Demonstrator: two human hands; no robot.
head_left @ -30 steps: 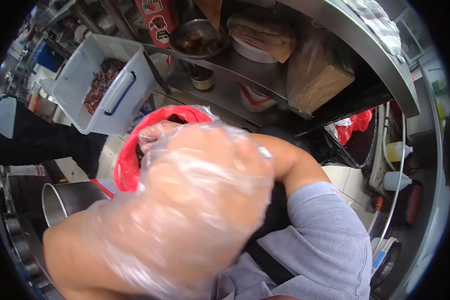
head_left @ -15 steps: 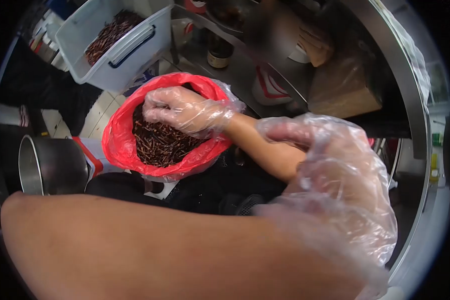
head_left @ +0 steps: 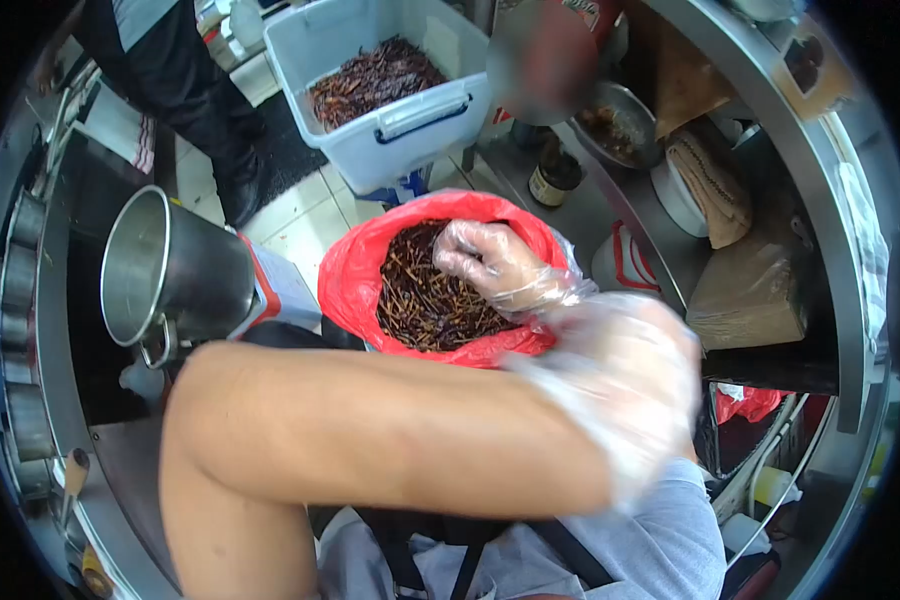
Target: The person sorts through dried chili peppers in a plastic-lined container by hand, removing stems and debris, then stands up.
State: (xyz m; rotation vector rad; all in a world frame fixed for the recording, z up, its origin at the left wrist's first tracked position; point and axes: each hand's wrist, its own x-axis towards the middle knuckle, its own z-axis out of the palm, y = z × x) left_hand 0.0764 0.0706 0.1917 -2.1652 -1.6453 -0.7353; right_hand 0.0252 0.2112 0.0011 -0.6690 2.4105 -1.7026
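Observation:
A red plastic bag (head_left: 355,270) stands open before me, filled with thin dark reddish-brown dried pieces (head_left: 435,300) that look like dried chillies. My right hand (head_left: 495,262), in a clear plastic glove, is over its far right part. Its fingers are curled in, and whatever they may hold is hidden. My left hand (head_left: 625,375), gloved in loose clear plastic, reaches across to my right forearm and overlaps it. Motion smears its fingers, so their pose does not show. My left forearm crosses in front of the bag's near side.
Behind the bag is a clear plastic bin (head_left: 410,150) with more dried red pieces. A steel pot (head_left: 195,275) stands at left. Metal shelving at right holds a jar (head_left: 555,180), a pan (head_left: 620,125) and a cardboard box (head_left: 750,300). Another person's legs (head_left: 195,110) are at back left.
The view has shifted, so the bag and bin appear farther right. My left hand has moved down my right forearm toward the wrist. My right hand remains curled over the bag's contents.

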